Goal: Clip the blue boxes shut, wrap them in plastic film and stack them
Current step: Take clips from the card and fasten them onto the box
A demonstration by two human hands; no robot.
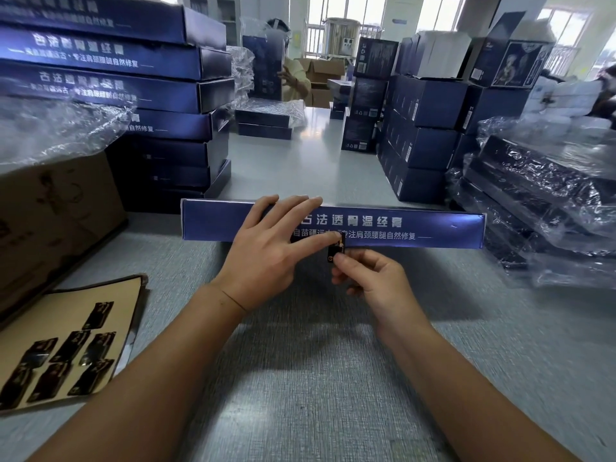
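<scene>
Item: one blue box (400, 228), long, flat and shallow, of glossy printed card with white lettering, laid across the middle of the frame on a grey table (300, 378) of fine woven-looking texture, its narrow front face turned toward the viewer. The box is steadied by the left hand (270, 251), whose fingers are laid straight and spread over the top edge and front face, holding nothing; this is judged to keep the lid pressed down so that the flap can be fastened. A small black clip (336, 251), flat and rectangular with gilt marking, is pinched between thumb and forefinger of the right hand (370, 278) and is set against the lower front edge of the box, just beside the left thumb; the other right fingers are curled under. Whether the clip is seated cannot be told. Spare clips (71, 348) are kept on a tan card sheet (66, 308) at lower left, within reach. A stack of unwrapped boxes (116, 78) is held at upper left. Crinkled clear plastic film (56, 128) is draped over a brown carton (56, 208) at left. Wrapped boxes (550, 181), shiny under creased film, are piled at right. Wrapping and stacking of the present box are judged not yet begun.
</scene>
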